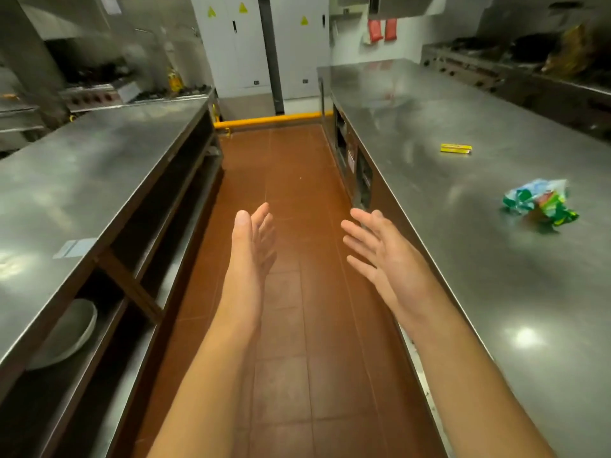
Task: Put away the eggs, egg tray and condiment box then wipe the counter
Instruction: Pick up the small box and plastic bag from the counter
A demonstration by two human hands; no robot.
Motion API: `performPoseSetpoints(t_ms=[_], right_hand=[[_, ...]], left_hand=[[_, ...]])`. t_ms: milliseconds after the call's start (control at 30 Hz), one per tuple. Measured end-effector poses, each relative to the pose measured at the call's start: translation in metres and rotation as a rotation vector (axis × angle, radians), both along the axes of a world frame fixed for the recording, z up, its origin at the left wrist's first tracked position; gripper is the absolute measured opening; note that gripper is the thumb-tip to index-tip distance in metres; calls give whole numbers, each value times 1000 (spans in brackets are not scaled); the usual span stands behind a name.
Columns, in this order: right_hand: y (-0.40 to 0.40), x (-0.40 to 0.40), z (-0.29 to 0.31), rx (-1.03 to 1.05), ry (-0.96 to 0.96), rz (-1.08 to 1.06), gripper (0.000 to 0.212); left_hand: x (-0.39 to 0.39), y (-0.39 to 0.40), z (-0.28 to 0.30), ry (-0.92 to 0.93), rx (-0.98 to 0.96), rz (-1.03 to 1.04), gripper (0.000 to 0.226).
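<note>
Both hands are out in front over the aisle, holding nothing. The left hand sits just left of centre, turned edge-on with the thumb up, its fingers straight and close together. The right hand is at 3 o'clock from it, well apart, back facing up, fingers spread wide and pointing toward 11 o'clock. Neither hand touches anything.

Below them runs the red-brown tiled floor, straight up toward 12 o'clock, where a yellow rail crosses in front of pale cabinet doors.

On the right, the steel desk carries 2 things: a crumpled green and blue wrapper at 2 o'clock from the right hand, and a small flat yellow packet further off toward 1 o'clock, well apart from the wrapper. No eggs, egg tray or condiment box can be made out on this desk; whether the yellow packet is a condiment item, I cannot tell.

On the left, a second steel desk has a pale label on its near edge. On the shelf under it, at 8 o'clock, rests a round metal bowl.
</note>
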State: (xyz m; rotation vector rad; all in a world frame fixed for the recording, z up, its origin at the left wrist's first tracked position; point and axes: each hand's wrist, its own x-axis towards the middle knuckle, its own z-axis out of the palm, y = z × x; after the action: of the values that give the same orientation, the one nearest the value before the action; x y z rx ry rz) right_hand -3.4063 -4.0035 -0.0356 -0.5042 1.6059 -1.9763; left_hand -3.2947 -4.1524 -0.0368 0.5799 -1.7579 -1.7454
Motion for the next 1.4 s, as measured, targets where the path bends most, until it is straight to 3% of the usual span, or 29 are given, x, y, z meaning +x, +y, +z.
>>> performPoseSetpoints(t_ms=[267, 533, 733, 1067, 1400], right_hand=[[-55, -86, -12, 86, -26, 50, 61], [-103, -208, -35, 114, -71, -161, 53], [-139, -300, -22, 137, -65, -371, 48], [-135, -416, -29, 126, -113, -648, 41], [-141, -602, -46, -18, -197, -632, 39]], left_hand=[[-91, -53, -13, -51, 28, 30, 61], [-239, -122, -42, -61, 98, -146, 65], [-369, -172, -31, -24, 195, -400, 77], [-524, -174, -41, -66, 237, -678, 86], [-695, -180, -32, -149, 127, -654, 78]])
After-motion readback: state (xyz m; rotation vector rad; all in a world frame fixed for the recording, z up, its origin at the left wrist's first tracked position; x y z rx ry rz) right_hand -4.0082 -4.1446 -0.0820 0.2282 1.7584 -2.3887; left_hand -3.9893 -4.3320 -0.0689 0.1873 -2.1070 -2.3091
